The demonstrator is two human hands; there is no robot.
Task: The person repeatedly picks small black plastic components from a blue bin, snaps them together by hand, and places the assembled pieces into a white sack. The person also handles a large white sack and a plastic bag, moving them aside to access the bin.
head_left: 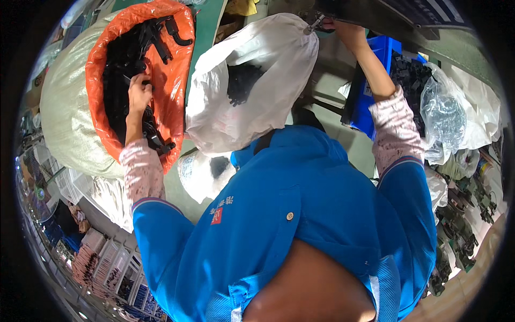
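Observation:
On the left, my left hand (139,94) reaches into a sack lined with orange plastic (185,80). Its fingers are curled in among black plastic parts (119,64), and what they pinch is too small to make out. At the top, my right hand (347,33) is up against a small metal fixture (315,24) at the edge of a dark machine. The fingertips there are closed together and partly hidden, so their hold is unclear. Between both hands hangs a white plastic bag (257,48), its mouth open, with small black pieces (244,83) inside.
A blue bin (382,53) with black parts stands at the right, beside a clear plastic bag (442,115). The dark machine body (375,16) overhangs the top right. A smaller white bag (201,177) sits below the middle bag. Shelving with goods (110,263) is at the lower left.

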